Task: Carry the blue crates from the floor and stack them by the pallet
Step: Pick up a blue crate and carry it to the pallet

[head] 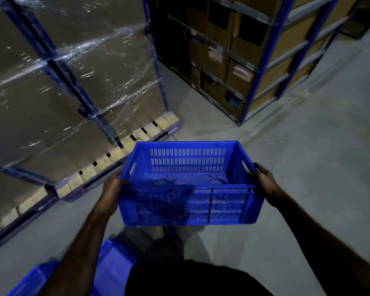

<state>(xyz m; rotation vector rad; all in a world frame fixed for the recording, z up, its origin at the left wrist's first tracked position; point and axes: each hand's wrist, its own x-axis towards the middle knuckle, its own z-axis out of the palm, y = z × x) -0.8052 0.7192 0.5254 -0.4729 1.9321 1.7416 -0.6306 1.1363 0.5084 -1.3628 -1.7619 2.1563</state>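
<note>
Crate in hand: one blue crate (189, 184) is off the floor (308, 167), carried level and open side up in front of the person's body; it looks empty.
Left hand: the left hand (112, 190) is closed round the crate's left end near the rim, thumb over the edge, fingers out of sight behind the wall.
Right hand: the right hand (265, 181) is closed on the right end the same way — fingertips curled over the rim beside the handle slot.
Pallet: the wooden pallet (120, 150) runs along the left, under a tall load wrapped in clear film (73, 82); the carried crate hangs just beside its near edge, not yet set down.
Stack by the pallet: none can be seen. The bare floor along the pallet's edge shows no crate standing there, though the view cuts off much of that strip.
Crates still to move: other blue crates (113, 265) lie low at the bottom left, close by the person's legs and partly hidden by the left arm; how many there are cannot be told.
Surroundings: blue-framed shelving (256, 67) filled with cardboard boxes stands further off to the right.
Progress, as a judgement: early to middle — one crate is mid-carry with the set-down still ahead, and at least one more remains to be fetched and stacked on top.
</note>
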